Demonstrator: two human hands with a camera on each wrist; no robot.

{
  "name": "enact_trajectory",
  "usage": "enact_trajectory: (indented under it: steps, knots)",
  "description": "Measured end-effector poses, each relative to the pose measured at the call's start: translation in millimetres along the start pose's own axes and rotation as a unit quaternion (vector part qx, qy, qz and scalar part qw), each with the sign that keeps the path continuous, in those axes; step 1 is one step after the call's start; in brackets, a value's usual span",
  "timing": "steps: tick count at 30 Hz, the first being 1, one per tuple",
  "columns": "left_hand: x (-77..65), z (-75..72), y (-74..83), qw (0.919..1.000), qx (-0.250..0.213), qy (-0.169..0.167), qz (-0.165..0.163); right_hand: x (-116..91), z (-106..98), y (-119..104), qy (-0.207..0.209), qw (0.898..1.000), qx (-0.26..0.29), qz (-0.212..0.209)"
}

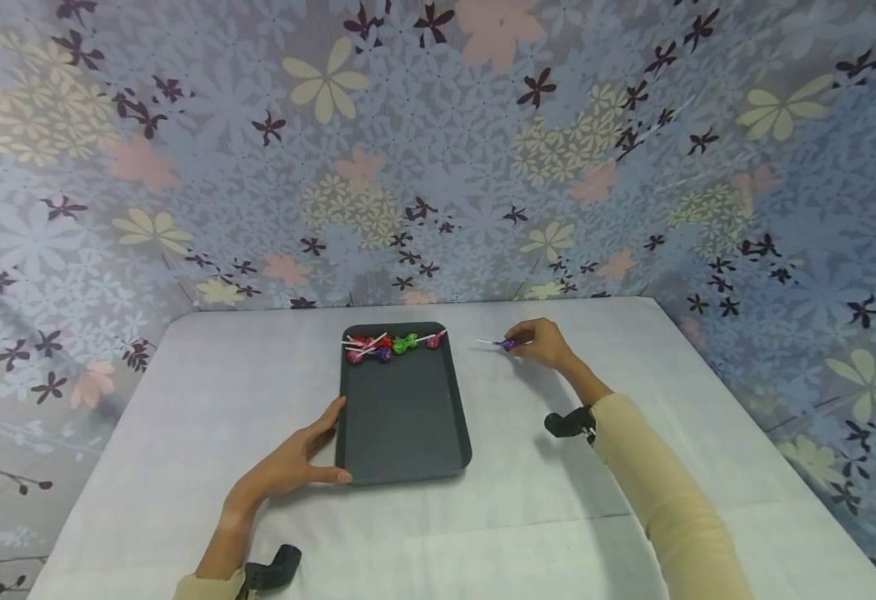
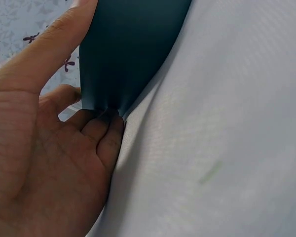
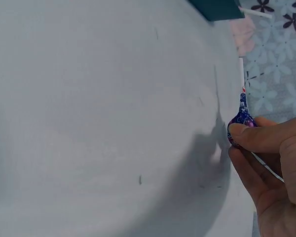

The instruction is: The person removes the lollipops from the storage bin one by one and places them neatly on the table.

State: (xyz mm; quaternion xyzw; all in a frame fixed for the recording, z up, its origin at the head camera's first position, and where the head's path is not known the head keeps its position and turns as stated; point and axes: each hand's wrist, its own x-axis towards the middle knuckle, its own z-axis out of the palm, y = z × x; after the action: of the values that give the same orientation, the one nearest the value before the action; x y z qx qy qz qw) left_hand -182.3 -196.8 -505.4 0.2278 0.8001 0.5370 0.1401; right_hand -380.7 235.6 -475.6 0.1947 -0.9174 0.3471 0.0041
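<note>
dark tray (image 1: 403, 425): flat; lollipops (image 1: 405, 342): at its far end; purple lollipop (image 3: 242, 117): pinched, right of tray

A white cloth (image 1: 257, 358) and a flowery wall (image 1: 468, 150)
The wall has blue, yellow, pink and dark flowers (image 1: 325, 81), a crease (image 1: 543, 524) runs across the cloth near the front, and a small green mark (image 2: 210, 172) on it is blurry, maybe a stain

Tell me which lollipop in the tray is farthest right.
The pink lollipop by the tray's far right corner; the other lollipops there lie further left.
</note>
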Motion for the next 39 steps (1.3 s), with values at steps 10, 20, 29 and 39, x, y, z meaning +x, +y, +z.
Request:
enact_trajectory:
  steps: [10, 20, 29, 39]
  knots:
    - [7.4, -11.4, -6.5, 1.0000, 0.009, -0.002, 0.003, 5.9, 7.8, 4.9, 0.003, 1.000, 0.000, 0.028]
    - [7.5, -12.5, -4.8, 1.0000, 0.004, -0.005, 0.003, 6.5, 9.9, 4.6, -0.020, 0.999, 0.003, 0.037]
    - [8.1, -12.8, -4.8, 1.0000, -0.001, -0.006, 0.002, 4.5, 9.1, 5.1, -0.020, 0.999, 0.023, 0.040]
    - [7.8, -12.2, -4.2, 0.9999, 0.005, -0.002, -0.010, 3.9, 7.6, 4.1, -0.032, 0.998, 0.030, 0.046]
